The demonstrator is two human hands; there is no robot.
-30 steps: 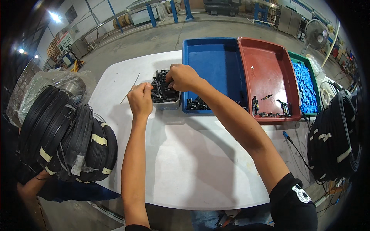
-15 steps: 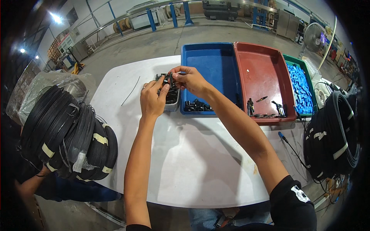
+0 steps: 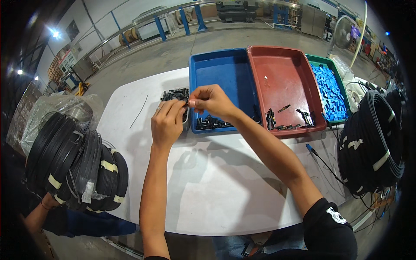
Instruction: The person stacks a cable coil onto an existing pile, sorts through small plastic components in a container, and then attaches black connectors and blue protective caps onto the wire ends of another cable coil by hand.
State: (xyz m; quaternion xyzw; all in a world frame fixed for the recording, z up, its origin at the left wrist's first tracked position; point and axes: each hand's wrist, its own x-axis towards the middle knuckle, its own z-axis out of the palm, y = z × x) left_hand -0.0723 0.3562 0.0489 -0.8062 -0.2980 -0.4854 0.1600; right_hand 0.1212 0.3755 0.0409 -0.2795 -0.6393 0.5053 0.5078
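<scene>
together, left hand (image 3: 168,123) and right hand (image 3: 212,103) pinch a dark part (image 3: 187,104) beside the blue tray's edge (image 3: 191,73)

Bin (image 3: 186,118) part-hid bhnd L hand (image 3: 167,124), pinched pc (image 3: 186,104) too small

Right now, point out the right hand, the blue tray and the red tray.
Right hand (image 3: 213,102): head view, on the middle of the hand.
Blue tray (image 3: 222,82): head view, on its bare floor.
Red tray (image 3: 286,82): head view, on its bare floor.

Right hand (image 3: 214,102) lifted from black parts (image 3: 175,94), fingers (image 3: 200,104) now against left hand's (image 3: 167,123).
</scene>
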